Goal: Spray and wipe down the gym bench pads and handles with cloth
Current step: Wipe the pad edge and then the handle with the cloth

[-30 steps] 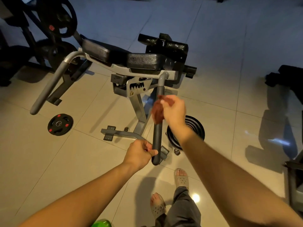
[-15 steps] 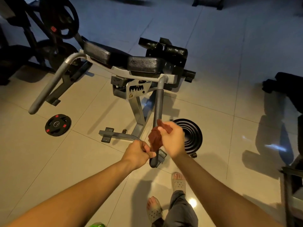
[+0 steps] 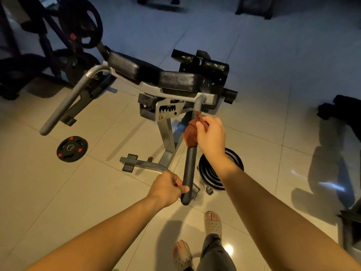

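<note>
Left hand (image 3: 166, 189) grips the lower end of the near handle (image 3: 189, 169), fingers curled round the black grip and the thumb laid across it just above its rounded tip. Further up the same bar the right hand (image 3: 212, 137) clutches a rust-brown cloth (image 3: 190, 135). The cloth is bunched round the handle where the black grip ends, a short way below the bend that joins the bar to the grey frame (image 3: 170, 112), and a corner of it sticks up above the knuckles. Going across from the left, a weight rack (image 3: 84, 22) with large dark plates stands at the far left of the floor (image 3: 39, 192). In front of it the far handle (image 3: 64, 106), bare grey metal, slopes down from the bench toward the person. Below its free end a small plate (image 3: 71, 149) with red marks lies flat on the tiles. The back pad (image 3: 129, 67) and the seat pad (image 3: 177, 81), both black, sit end to end on the frame, with the roller pads (image 3: 207, 63) just behind the seat. Right of the near handle a stack of plates (image 3: 210, 177) rests on the floor, partly hidden by the right forearm. Two sandalled feet (image 3: 213, 223) stand at the bottom edge, and a dark piece of equipment (image 3: 343, 112) lies at the right edge.
</note>
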Demonstrator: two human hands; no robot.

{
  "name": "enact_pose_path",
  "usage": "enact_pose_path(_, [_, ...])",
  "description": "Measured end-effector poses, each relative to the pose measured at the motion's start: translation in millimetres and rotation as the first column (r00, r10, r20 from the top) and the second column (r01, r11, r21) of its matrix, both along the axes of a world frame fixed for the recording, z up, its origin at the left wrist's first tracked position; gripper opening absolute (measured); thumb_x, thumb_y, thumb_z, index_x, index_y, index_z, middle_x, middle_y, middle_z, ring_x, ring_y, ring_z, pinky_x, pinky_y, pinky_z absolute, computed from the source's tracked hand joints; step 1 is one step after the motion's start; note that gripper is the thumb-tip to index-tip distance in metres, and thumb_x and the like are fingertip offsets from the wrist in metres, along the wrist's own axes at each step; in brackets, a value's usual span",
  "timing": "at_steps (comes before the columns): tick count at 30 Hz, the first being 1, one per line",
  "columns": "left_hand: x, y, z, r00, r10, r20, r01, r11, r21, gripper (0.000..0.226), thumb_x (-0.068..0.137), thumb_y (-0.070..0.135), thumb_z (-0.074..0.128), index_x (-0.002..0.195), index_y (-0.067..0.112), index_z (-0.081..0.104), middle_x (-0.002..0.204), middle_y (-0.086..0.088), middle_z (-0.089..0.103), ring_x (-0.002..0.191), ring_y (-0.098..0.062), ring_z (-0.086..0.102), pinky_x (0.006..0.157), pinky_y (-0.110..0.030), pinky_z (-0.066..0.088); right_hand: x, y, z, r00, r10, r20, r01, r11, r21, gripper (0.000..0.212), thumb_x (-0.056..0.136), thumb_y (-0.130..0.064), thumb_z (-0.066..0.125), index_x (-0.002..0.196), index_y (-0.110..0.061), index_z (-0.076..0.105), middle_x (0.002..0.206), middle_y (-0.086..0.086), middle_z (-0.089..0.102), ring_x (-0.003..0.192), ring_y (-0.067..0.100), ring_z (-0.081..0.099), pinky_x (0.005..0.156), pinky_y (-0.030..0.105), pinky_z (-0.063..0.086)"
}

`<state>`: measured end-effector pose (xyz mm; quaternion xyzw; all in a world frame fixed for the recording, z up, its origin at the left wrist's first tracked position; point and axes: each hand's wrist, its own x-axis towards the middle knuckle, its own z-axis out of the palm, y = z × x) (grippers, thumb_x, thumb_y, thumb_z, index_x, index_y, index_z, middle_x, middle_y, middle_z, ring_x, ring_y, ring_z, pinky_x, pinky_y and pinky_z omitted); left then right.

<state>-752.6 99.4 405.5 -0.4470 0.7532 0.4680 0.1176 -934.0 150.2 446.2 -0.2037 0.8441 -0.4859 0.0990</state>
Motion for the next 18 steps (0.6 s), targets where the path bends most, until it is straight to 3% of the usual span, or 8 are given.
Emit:
enact_pose_path(3, [1, -2, -3, 1.000, -0.002, -0.012, 0.002, 1.000, 0.022, 0.018, 0.081, 0.022, 0.087, 0.071, 0.015, 0.074, 0.076, 0.002, 0.073, 0.081, -0.015, 0.071, 0.089, -0.037, 0.058, 8, 2, -1, 0.998, 0.053, 0.036, -0.053, 0.999, -0.008, 0.029, 0.092, -0.041, 0.072, 0.113, -0.024, 0.063, 0.118, -0.002, 0.052, 0.096, 0.008, 0.056, 0.083, 0.021, 0.049])
enact_pose_path(6, [2, -1, -3, 1.000, -0.004, -0.009, 0.004, 1.000, 0.025, 0.018, 0.081, 0.023, 0.086, 0.072, 0.014, 0.074, 0.076, 0.002, 0.073, 0.081, -0.015, 0.070, 0.088, -0.036, 0.058, 13, 0, -9, 0.999, 0.031, 0.022, -0.031, 0.999, 0.018, 0.039, 0.091, -0.034, 0.074, 0.125, -0.022, 0.061, 0.120, -0.002, 0.055, 0.104, 0.012, 0.058, 0.092, 0.031, 0.054])
enact_pose_path(8, [3, -1, -2, 1.000, -0.012, -0.006, 0.012, 1.000, 0.006, 0.018, 0.082, 0.026, 0.086, 0.074, 0.015, 0.074, 0.076, 0.003, 0.072, 0.079, -0.015, 0.069, 0.086, -0.036, 0.057, 30, 9, -17, 0.999, -0.007, 0.038, 0.008, 1.000, -0.017, 0.032, 0.092, -0.029, 0.072, 0.123, -0.022, 0.064, 0.115, -0.003, 0.057, 0.102, 0.013, 0.061, 0.093, 0.037, 0.056])
enact_pose_path(13, [3, -1, -2, 0.998, -0.059, 0.006, 0.059, 0.998, -0.035, 0.018, 0.082, 0.030, 0.085, 0.072, 0.019, 0.074, 0.070, 0.007, 0.069, 0.071, -0.013, 0.065, 0.082, -0.038, 0.058, 73, 39, -37, 1.000, -0.004, 0.018, 0.005, 0.998, -0.066, 0.021, 0.090, -0.024, 0.075, 0.108, -0.020, 0.067, 0.104, -0.005, 0.061, 0.093, 0.009, 0.063, 0.086, 0.036, 0.057])
enact_pose_path(18, [-2, 3, 5, 0.990, -0.129, 0.057, 0.135, 0.985, -0.112, 0.020, 0.084, 0.037, 0.083, 0.076, 0.022, 0.073, 0.076, 0.008, 0.071, 0.079, -0.014, 0.067, 0.082, -0.036, 0.058, 7, -5, -14, 0.997, -0.070, 0.039, 0.073, 0.996, -0.059, 0.027, 0.093, -0.030, 0.072, 0.117, -0.022, 0.064, 0.114, -0.003, 0.065, 0.103, 0.011, 0.061, 0.093, 0.031, 0.054])
